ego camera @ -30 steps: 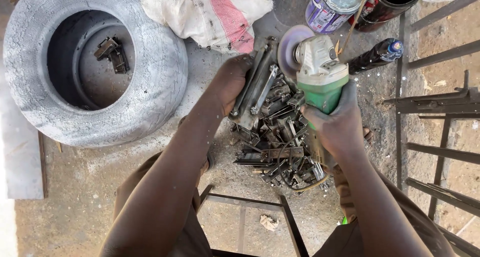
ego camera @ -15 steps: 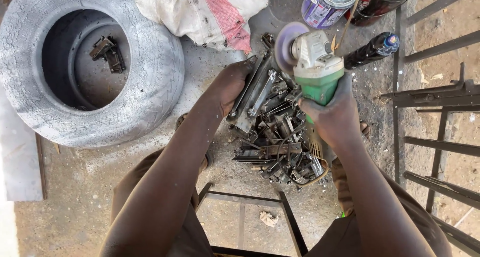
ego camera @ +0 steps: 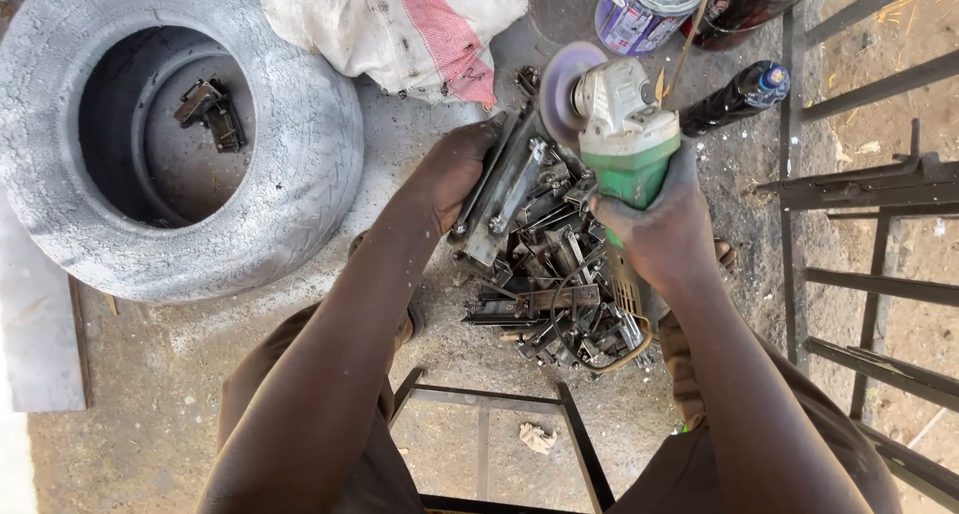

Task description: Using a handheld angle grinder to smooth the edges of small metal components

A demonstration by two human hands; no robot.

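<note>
Here the right hand [ego camera: 664, 224] wraps its fingers around a green angle grinder [ego camera: 621, 124]; the left hand [ego camera: 455, 169] grips a metal bracket [ego camera: 504, 189] atop scrap pieces [ego camera: 549, 294], with tyre [ego camera: 300, 174], sack [ego camera: 400, 24] and paint cans [ego camera: 639, 9] crowding nearby.

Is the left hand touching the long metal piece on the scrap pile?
Touching. The head view shows the left hand gripping the upper end of the long metal piece, fingers wrapped over its edge.
</note>
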